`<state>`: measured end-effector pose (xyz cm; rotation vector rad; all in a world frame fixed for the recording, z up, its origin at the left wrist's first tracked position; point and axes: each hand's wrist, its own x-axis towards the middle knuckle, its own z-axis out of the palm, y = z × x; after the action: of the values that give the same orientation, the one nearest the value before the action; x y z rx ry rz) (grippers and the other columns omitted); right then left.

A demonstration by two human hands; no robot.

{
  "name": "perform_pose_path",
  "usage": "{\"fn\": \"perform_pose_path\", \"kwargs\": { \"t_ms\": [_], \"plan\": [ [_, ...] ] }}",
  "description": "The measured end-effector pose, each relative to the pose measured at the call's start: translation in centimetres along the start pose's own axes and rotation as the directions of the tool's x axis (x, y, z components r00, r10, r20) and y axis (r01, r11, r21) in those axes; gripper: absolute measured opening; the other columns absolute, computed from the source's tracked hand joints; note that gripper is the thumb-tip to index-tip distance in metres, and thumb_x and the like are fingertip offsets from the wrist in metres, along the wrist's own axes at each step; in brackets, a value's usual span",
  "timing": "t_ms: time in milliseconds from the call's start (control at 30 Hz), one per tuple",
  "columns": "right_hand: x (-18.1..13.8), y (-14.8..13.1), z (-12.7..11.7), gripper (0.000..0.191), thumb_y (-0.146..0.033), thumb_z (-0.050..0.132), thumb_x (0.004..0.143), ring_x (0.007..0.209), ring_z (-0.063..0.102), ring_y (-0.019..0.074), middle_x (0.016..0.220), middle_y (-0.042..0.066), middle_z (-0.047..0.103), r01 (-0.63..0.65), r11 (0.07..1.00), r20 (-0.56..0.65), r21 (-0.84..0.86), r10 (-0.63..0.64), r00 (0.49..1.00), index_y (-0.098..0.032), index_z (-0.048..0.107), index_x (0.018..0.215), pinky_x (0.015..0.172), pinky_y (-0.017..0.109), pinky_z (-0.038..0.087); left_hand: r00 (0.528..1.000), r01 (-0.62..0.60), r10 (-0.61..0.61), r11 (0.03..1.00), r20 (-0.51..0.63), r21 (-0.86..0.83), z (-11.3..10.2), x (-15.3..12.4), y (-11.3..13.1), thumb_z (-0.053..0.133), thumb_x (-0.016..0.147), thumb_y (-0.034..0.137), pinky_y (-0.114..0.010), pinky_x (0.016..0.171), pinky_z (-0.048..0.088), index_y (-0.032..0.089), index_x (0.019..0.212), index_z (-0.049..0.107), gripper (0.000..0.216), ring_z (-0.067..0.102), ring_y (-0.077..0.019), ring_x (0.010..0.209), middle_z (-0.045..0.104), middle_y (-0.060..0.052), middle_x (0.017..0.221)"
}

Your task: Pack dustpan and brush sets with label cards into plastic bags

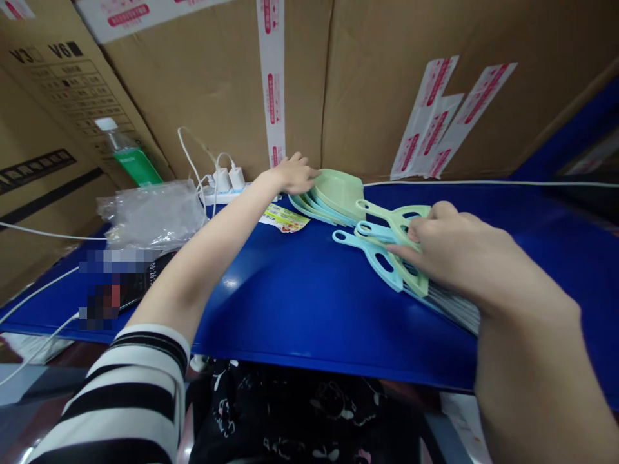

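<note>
My left hand (296, 175) reaches to the back of the table, its fingers curled at the narrow end of a pale green dustpan (341, 192). This dustpan tops a stack of nested pale green and light blue dustpans (309, 207). My right hand (454, 251) is closed around the handle of a pale green brush (394, 216), with the thumb at its near side. Beneath it lie more brushes, including a light blue brush (372, 254) with a loop at its handle end. Grey bristles (452, 306) show below my right hand.
Large cardboard boxes (207, 84) wall off the back of the blue table (290, 290). A power strip (227, 194) with white plugs, a torn colourful label (287, 218), a clear plastic bag (155, 216), a bottle (128, 154) and a phone (145, 280) are at the left. White cables cross there.
</note>
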<state>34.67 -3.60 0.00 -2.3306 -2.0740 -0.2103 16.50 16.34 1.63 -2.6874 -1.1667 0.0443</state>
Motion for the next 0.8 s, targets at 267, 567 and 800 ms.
{"fn": "perform_pose_path", "kwargs": {
  "t_ms": [267,567,800],
  "plan": [
    [0.2,0.3,-0.1,0.026,-0.019,0.038,0.087,0.062,0.045,0.0172,0.09,0.014,0.05,0.057,0.99,0.053,-0.131,-0.05,0.997,-0.009,0.062,0.085,0.062,0.032,0.038,0.945,-0.213,0.196,0.976,-0.26,-0.036,-1.0,-1.8,4.9,0.037,0.082,0.011,-0.049,0.098,0.039,0.014,0.112,0.068,0.043,0.045,-0.0326,0.123,0.06,-0.013,0.122],
    [0.4,0.5,-0.1,0.021,-0.016,0.04,0.084,0.06,0.044,0.0169,0.085,0.011,0.05,0.042,0.993,0.029,-0.111,-0.039,0.999,-0.013,0.06,0.078,0.06,0.031,0.039,0.882,-0.471,0.463,0.876,-0.086,-0.109,-1.5,-3.7,10.2,0.055,0.089,0.044,-0.028,0.098,0.042,0.014,0.121,0.062,0.044,0.053,-0.0213,0.119,0.066,-0.008,0.121],
    [0.7,0.4,0.0,0.021,-0.02,0.039,0.085,0.068,0.053,0.0217,0.093,0.014,0.052,0.016,0.998,0.061,-0.056,-0.012,0.998,-0.015,0.059,0.08,0.062,0.034,0.041,0.928,-0.37,0.36,0.92,-0.093,-0.131,-0.5,-1.5,7.5,0.047,0.088,0.059,-0.034,0.1,0.04,0.008,0.123,0.06,0.063,0.057,-0.0267,0.117,0.063,-0.013,0.125]
  ]
}}
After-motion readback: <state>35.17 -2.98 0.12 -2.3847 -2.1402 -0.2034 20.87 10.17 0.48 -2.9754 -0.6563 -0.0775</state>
